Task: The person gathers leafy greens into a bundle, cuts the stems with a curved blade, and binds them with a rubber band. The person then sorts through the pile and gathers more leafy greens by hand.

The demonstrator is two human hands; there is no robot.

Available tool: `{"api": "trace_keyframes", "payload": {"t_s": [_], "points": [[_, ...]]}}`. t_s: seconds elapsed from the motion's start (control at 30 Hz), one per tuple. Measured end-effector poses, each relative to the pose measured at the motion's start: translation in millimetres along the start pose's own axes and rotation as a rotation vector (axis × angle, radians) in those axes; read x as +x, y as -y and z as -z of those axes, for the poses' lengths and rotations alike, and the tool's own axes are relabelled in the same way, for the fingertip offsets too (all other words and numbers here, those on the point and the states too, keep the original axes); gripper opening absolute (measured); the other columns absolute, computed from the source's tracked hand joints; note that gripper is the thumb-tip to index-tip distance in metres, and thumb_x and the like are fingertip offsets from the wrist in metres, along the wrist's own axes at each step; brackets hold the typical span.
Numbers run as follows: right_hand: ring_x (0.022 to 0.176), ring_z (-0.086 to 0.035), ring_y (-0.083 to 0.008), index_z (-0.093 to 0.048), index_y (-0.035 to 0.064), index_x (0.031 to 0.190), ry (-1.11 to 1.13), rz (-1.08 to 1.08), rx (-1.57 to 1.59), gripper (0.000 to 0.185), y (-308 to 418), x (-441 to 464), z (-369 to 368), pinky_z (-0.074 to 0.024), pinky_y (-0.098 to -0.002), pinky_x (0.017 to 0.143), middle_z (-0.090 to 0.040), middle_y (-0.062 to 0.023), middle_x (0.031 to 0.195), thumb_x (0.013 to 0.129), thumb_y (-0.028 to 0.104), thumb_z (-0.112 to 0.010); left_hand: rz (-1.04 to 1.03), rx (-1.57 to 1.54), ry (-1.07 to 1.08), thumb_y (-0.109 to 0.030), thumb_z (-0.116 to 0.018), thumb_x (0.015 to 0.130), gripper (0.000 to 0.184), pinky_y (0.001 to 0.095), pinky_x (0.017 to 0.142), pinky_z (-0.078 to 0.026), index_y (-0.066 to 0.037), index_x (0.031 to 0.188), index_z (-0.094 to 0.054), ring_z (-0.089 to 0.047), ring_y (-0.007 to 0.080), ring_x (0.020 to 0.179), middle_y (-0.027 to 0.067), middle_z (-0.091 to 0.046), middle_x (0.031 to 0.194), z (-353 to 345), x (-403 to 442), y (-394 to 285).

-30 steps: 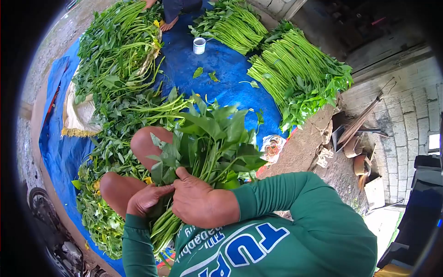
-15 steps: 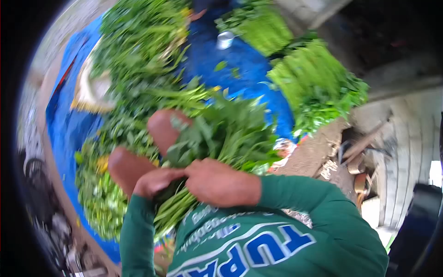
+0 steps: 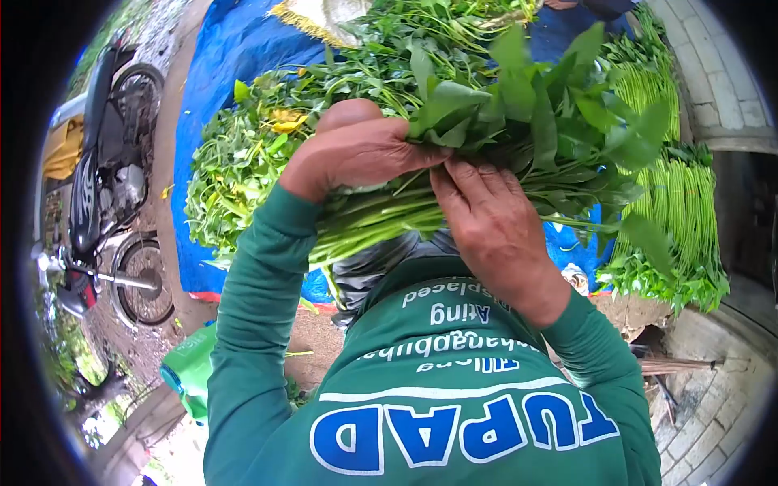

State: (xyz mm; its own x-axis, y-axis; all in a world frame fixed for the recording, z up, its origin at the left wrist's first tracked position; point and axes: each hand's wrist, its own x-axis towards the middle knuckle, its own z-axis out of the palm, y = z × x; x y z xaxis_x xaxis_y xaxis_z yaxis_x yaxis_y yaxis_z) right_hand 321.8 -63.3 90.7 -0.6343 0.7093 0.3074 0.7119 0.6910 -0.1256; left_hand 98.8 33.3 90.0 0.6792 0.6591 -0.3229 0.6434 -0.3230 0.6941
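Note:
A bunch of water spinach [image 3: 389, 212] lies across my lap, stems toward the left and broad leaves toward the right. My left hand [image 3: 365, 158] is closed around the bunch from its far side, its other fingers hidden under the leaves and its thumb pointing right along the top. My right hand [image 3: 494, 223] presses on the near side of the stems with its fingers together, their tips meeting the left thumb. Whether a tie lies between the fingertips I cannot tell.
Loose greens [image 3: 251, 162] are heaped on a blue tarp [image 3: 215, 89] beyond my knees. Stacked bundles of greens [image 3: 677, 215] stand at the right, near a block wall [image 3: 713, 61]. A motorcycle [image 3: 109, 174] is parked at the left, and a green container [image 3: 190, 368] sits by my left elbow.
My view has turned and steadied, bringing the motorcycle into clear sight. Both hands stay on the bunch; the right has gone from a closed fist to flatter fingers along the stems.

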Motion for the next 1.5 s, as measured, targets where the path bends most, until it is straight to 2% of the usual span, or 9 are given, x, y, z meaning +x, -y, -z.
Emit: {"api": "trace_keyframes", "payload": {"t_s": [0.27, 0.57, 0.63, 0.9, 0.97, 1.03, 1.13, 1.3, 1.5], "points": [[0.109, -0.061, -0.0268, -0.068, 0.0066, 0.128, 0.061, -0.122, 0.070, 0.042, 9, -35, -10, -0.0458, -0.0428, 0.095, -0.062, -0.0086, 0.114, 0.086, 0.014, -0.064, 0.127, 0.026, -0.028, -0.048, -0.067, 0.106, 0.043, 0.0392, 0.074, -0.050, -0.013, 0.128, -0.074, -0.064, 0.0222, 0.079, 0.0102, -0.072, 0.092, 2, 2, 2], [0.106, -0.063, -0.0350, -0.069, 0.0022, 0.119, 0.339, -0.091, 0.344, 0.035, -2, -59, 20, -0.0513, -0.0487, 0.091, -0.062, -0.0150, 0.110, 0.085, 0.007, -0.063, -0.030, 0.108, -0.071, -0.009, -0.073, 0.090, 0.064, 0.0521, 0.082, -0.056, -0.005, 0.150, -0.049, -0.070, 0.0464, 0.098, 0.0228, -0.072, 0.099, -51, 5, -9], [0.106, -0.067, -0.0400, -0.069, -0.0004, 0.123, 0.662, -0.108, 0.502, 0.032, -15, -44, 70, -0.0546, -0.0462, 0.092, -0.069, -0.0190, 0.112, 0.093, 0.009, -0.064, -0.128, 0.182, -0.187, -0.006, -0.073, 0.086, 0.077, 0.0521, 0.080, -0.056, -0.010, 0.157, -0.043, -0.070, 0.0455, 0.096, 0.0220, -0.071, 0.098, -64, 2, -3], [0.126, -0.066, -0.0267, -0.055, -0.0051, 0.150, 0.238, -0.123, 1.709, 0.050, -171, 99, 0, -0.0543, -0.0350, 0.108, -0.067, -0.0195, 0.138, 0.112, 0.028, -0.054, -0.094, 0.398, -0.280, 0.001, -0.063, 0.088, 0.089, 0.0507, 0.076, -0.056, -0.024, 0.168, -0.032, -0.070, 0.0396, 0.088, 0.0182, -0.066, 0.094, -75, -10, -36], [0.132, -0.063, -0.0297, -0.050, -0.0058, 0.154, 0.558, -0.425, 1.343, 0.068, -132, 99, -38, -0.0522, -0.0401, 0.111, -0.064, -0.0222, 0.142, 0.105, 0.037, -0.067, -0.110, 0.385, -0.357, -0.001, -0.064, 0.089, 0.077, 0.0516, 0.074, -0.056, -0.019, 0.160, -0.039, -0.070, 0.0403, 0.087, 0.0187, -0.067, 0.094, -78, -11, -31], [0.132, -0.063, -0.0349, -0.040, -0.0028, 0.161, 0.740, 0.072, 0.585, 0.091, -113, 83, -40, -0.0515, -0.0454, 0.109, -0.065, -0.0246, 0.140, 0.092, 0.041, -0.080, -0.128, 0.338, -0.485, -0.004, -0.066, 0.089, 0.059, 0.0534, 0.072, -0.056, -0.008, 0.145, -0.050, -0.071, 0.0408, 0.083, 0.0182, -0.067, 0.091, -91, -11, -9], [0.125, -0.064, -0.0449, -0.037, -0.0031, 0.160, 0.693, -0.015, 0.526, 0.113, -94, 56, -10, -0.0487, -0.0478, 0.109, -0.067, -0.0275, 0.132, 0.075, 0.053, -0.086, -0.043, 0.200, -0.511, -0.005, -0.073, 0.081, 0.057, 0.0536, 0.075, -0.056, -0.003, 0.133, -0.051, -0.071, 0.0446, 0.090, 0.0207, -0.071, 0.102, -79, -17, -23], [0.120, -0.066, -0.0397, -0.045, 0.0063, 0.154, 0.595, -0.037, 0.502, 0.087, -91, 33, -9, -0.0497, -0.0544, 0.097, -0.071, -0.0175, 0.124, 0.079, 0.024, -0.084, -0.141, -0.477, -0.119, -0.024, -0.093, 0.080, 0.097, 0.0480, 0.097, -0.056, -0.006, 0.156, -0.036, -0.072, 0.0425, 0.113, 0.0283, -0.073, 0.115, -38, -31, -8], [0.124, -0.063, -0.0399, -0.047, 0.0035, 0.153, 0.462, 0.118, 0.494, 0.088, -90, 11, 8, -0.0481, -0.0504, 0.106, -0.065, -0.0213, 0.131, 0.077, 0.019, -0.087, 0.127, 0.080, -0.044, -0.026, -0.083, 0.088, 0.070, 0.0545, 0.089, -0.055, -0.005, 0.145, -0.049, -0.069, 0.0474, 0.110, 0.0258, -0.072, 0.119, -55, -28, -9]]}}
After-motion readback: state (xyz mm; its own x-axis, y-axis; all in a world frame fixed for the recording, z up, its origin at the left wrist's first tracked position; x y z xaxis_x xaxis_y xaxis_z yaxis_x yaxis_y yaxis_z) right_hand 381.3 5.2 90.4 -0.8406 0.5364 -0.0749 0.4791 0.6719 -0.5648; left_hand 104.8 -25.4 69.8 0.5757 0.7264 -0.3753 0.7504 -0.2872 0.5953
